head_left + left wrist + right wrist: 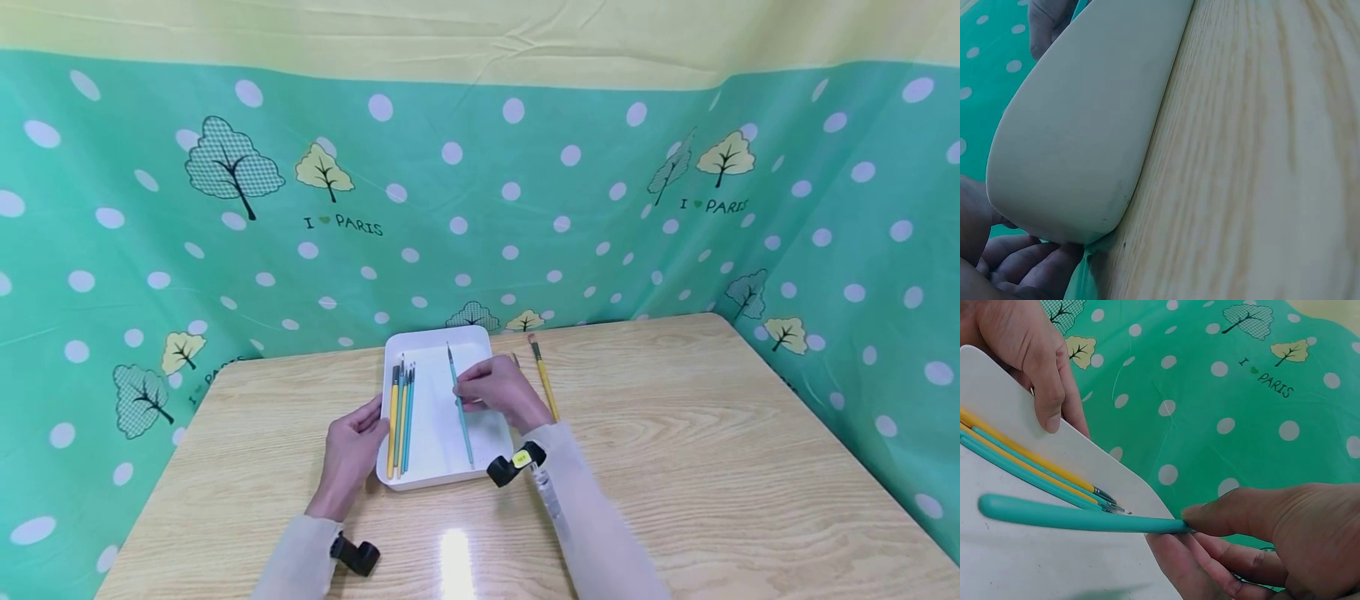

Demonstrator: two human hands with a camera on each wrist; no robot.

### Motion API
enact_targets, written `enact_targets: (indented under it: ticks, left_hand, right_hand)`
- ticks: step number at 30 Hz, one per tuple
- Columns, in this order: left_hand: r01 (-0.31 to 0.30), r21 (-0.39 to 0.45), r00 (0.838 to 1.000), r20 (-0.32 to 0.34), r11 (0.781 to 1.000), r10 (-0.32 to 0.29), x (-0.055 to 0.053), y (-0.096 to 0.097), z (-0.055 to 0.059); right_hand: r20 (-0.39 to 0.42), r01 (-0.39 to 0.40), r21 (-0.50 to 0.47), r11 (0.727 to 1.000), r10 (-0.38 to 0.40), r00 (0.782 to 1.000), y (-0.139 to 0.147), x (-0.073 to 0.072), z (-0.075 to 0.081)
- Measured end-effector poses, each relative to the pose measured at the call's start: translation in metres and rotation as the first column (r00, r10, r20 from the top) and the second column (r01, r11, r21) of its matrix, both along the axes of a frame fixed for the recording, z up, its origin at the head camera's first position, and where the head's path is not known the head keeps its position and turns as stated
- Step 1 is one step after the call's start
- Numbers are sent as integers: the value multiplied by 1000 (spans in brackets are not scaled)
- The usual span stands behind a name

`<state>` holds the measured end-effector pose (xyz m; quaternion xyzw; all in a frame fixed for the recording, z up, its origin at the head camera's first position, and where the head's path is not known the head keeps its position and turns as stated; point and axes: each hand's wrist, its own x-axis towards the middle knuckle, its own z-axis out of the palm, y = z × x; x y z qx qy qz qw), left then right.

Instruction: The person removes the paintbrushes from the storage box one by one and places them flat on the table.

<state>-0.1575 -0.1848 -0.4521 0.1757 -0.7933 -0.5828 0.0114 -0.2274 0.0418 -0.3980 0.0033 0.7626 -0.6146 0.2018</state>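
A white tray [437,425] lies on the table. My left hand [351,454] grips its left wall; in the right wrist view the thumb [1052,415] hooks over the rim. Over the tray, my right hand [506,390] pinches a teal paintbrush [464,433] between thumb and fingertips, bristles pointing away from me. Several yellow and teal paintbrushes [394,412] lie side by side along the tray's left inner side, bristles toward the far end. The left wrist view has the tray's outer wall [1085,125] filling its middle, with left fingers [1029,265] at its end.
To the right of the tray, a yellow paintbrush [545,382] rests on the wooden table [712,433]. Another brush [515,360] beside it is mostly hidden by my right hand. A green dotted curtain [480,208] hangs behind the table and along both sides.
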Motion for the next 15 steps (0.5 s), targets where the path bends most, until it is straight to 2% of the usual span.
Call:
enact_targets:
  ticks: [15]
  left_hand:
    - [4, 0, 1000, 4, 1000, -4, 1, 1, 2]
  right_hand:
    - [-19, 16, 5, 1000, -16, 1000, 16, 1, -1]
